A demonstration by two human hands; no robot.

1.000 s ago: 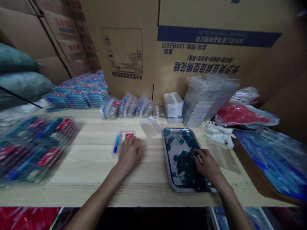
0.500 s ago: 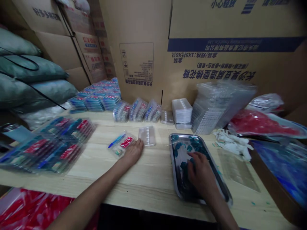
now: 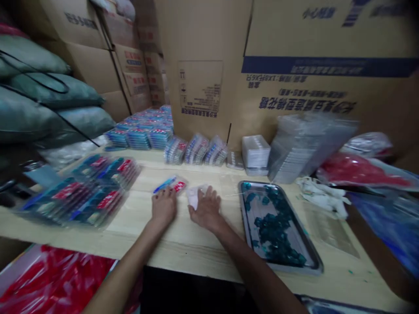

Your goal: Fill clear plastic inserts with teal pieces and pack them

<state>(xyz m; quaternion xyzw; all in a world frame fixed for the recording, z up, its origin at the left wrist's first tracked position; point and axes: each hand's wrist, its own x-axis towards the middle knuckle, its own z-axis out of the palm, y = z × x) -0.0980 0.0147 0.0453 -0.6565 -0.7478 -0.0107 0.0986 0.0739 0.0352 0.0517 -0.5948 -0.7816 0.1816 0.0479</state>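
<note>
A clear plastic pack (image 3: pixel 179 185) with a blue stick and a red, white-spotted piece lies on the wooden table. My left hand (image 3: pixel 164 206) has its bent fingers over the pack's near edge and covers part of it. To its right sits a small clear-white plastic tray (image 3: pixel 193 197). Over that tray's right side, my right hand (image 3: pixel 207 209) lies with fingers spread and its thumb apart; whether anything small is under the fingers is hidden. A metal tray (image 3: pixel 244 218) to the right holds dark teal, jelly-like lumps (image 3: pixel 276 231).
Filled packs (image 3: pixel 108 200) lie stacked on the left, more packs (image 3: pixel 196 148) along the back. White trays (image 3: pixel 256 150) and clear plastic covers (image 3: pixel 294 148) stand by a large carton (image 3: pixel 203 39). A white glove (image 3: pixel 324 194) and bagged red material (image 3: pixel 363 168) are right.
My right hand has left the metal tray and moved left onto the small plastic tray. My left hand has shifted from that tray's edge onto the filled pack. The view has turned slightly left.
</note>
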